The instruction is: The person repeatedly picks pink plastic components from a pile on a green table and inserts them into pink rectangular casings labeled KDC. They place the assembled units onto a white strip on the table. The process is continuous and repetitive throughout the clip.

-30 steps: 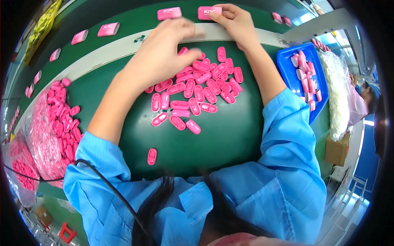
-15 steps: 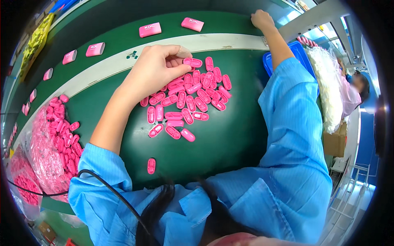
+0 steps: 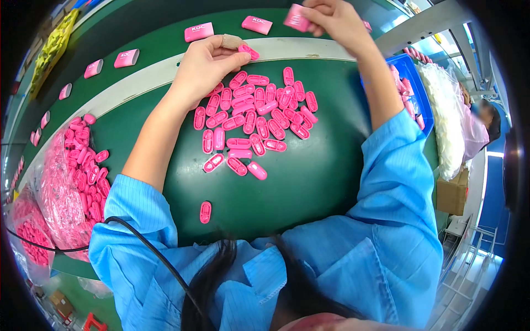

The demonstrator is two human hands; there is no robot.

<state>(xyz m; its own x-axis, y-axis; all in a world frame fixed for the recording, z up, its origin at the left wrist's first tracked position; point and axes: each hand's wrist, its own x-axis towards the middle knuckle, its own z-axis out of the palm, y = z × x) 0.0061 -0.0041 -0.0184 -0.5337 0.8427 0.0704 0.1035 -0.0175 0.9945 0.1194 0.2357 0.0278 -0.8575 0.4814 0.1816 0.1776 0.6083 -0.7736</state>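
Right now the small pink oval piece (image 3: 249, 52) sits pinched between thumb and taped fingertip of the left hand (image 3: 207, 63), upper centre of the frame, just above the heap of pink oval pieces (image 3: 256, 118); its long axis runs on a diagonal, upper left to lower right, free end pointing down-right toward the heap; hand curled nearly closed around it. Right hand (image 3: 331, 19) at the top edge, fingers closed on a pink rectangular case (image 3: 297, 18), held tilted above the pale strip (image 3: 138, 83) edging the green table (image 3: 309, 182). More pink cases (image 3: 199, 31) lie flat on the green belt (image 3: 143, 25) beyond, upper left; blue bin (image 3: 422, 99) with pink parts at right; clear bag of pink pieces (image 3: 63, 187) at left; one stray oval piece (image 3: 205, 212) lower centre near the blue sleeve (image 3: 132, 209). Risks, as a judgement: the pinch is shallow, so the piece could slip and drop into the heap; the diagonal axis may not line up with the tilted case; the forearm is close over the heap and could scatter pieces.
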